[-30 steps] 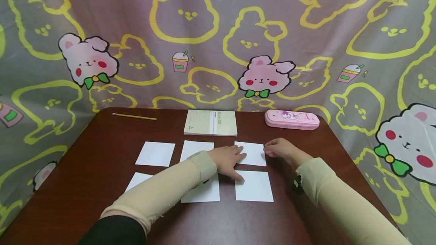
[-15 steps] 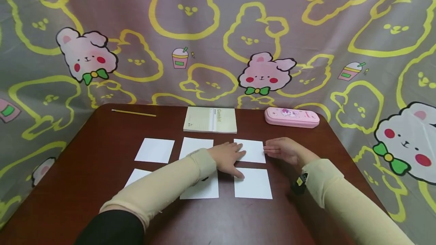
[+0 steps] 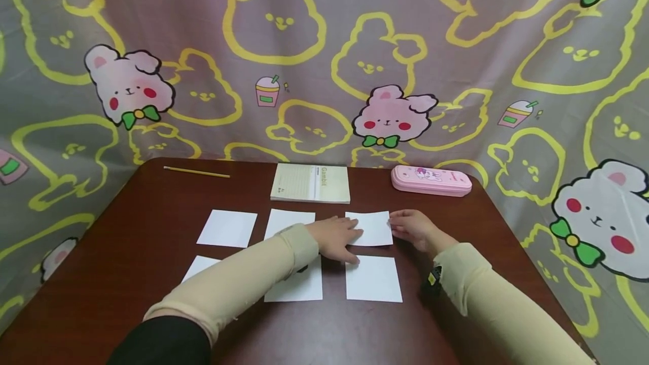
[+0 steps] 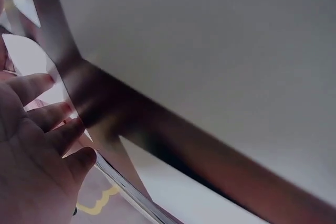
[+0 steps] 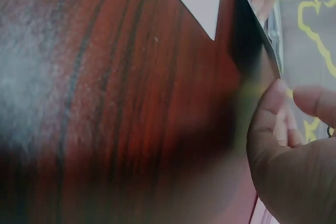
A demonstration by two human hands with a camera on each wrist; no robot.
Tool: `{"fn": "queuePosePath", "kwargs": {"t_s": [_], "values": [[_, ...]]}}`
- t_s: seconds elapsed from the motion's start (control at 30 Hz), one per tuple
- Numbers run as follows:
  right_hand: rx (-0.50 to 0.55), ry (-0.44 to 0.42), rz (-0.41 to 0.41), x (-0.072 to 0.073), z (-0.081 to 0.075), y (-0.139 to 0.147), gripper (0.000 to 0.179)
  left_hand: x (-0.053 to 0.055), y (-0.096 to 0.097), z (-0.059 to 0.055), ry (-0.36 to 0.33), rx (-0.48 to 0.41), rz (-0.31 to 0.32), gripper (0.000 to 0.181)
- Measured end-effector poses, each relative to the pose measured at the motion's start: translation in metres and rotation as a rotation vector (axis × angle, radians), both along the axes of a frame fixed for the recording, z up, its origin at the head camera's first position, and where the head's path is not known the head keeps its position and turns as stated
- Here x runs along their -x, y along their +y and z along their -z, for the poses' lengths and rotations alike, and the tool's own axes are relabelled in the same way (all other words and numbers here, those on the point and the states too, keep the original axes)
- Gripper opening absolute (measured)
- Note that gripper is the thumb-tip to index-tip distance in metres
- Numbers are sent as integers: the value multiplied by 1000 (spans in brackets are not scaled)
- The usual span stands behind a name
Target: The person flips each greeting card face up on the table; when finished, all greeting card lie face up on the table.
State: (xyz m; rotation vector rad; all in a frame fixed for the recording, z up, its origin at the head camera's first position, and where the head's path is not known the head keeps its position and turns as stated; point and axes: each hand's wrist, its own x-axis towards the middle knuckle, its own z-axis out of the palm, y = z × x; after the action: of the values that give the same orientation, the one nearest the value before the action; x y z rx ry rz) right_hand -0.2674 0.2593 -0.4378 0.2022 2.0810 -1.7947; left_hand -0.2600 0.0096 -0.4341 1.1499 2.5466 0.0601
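Note:
A square sheet of white paper point(image 3: 374, 231) at the back right of a group of sheets bows slightly upward, its right side lifted from the table. My right hand point(image 3: 414, 228) pinches its right edge; in the right wrist view the thumb point(image 5: 269, 103) meets the raised paper edge. My left hand point(image 3: 332, 238) lies with fingers spread, fingertips on the left side of the same sheet. Its thumb reaches the corner of the front right sheet point(image 3: 374, 280). The left wrist view shows the left fingers point(image 4: 39, 119) extended over the paper.
More white sheets lie in two rows, such as the back left one point(image 3: 227, 228); the left forearm partly covers several. Along the back are a yellow pencil point(image 3: 198, 172), a cream notebook point(image 3: 310, 183) and a pink pencil case point(image 3: 431, 180). A patterned curtain point(image 3: 314, 72) hangs behind the brown table point(image 3: 127, 252).
My right fingers, extended beside the sheet half a second ago, now pinch its right edge, and that side has risen. The left hand stays in place on the sheet.

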Motion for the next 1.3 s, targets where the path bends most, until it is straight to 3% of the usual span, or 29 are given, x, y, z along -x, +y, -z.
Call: {"fn": "queuePosePath", "kwargs": {"t_s": [0.13, 0.27, 0.43, 0.6, 0.77, 0.9, 1.0, 1.1, 1.2, 1.3], "values": [[-22, 7, 45, 0, 4, -4, 30, 0, -1, -1, -6, -10, -7, 77], [5, 10, 55, 1, 2, -5, 29, -1, -5, -1, 33, -56, -9, 70], [133, 19, 90, 2, -5, -1, 24, -2, -9, -2, 86, -131, -5, 66], [266, 13, 113, 4, -11, 7, 9, 4, -9, -13, 119, -241, -15, 59], [330, -6, 129, 4, -16, 12, 20, 11, -13, -20, 179, -375, -2, 43], [356, -19, 129, 3, -22, 10, 22, 16, -16, -18, 114, -510, -85, 35], [364, -35, 135, 4, -25, 8, 13, 17, -19, -18, 56, -589, -157, 31], [383, -55, 147, 4, -28, 6, 9, 17, -21, -20, 104, -617, -138, 28], [409, -72, 162, 4, -31, 4, 10, 16, -22, -22, 198, -628, -106, 26], [441, -82, 166, 4, -32, 1, 20, 16, -23, -22, 257, -661, -129, 23]]}}
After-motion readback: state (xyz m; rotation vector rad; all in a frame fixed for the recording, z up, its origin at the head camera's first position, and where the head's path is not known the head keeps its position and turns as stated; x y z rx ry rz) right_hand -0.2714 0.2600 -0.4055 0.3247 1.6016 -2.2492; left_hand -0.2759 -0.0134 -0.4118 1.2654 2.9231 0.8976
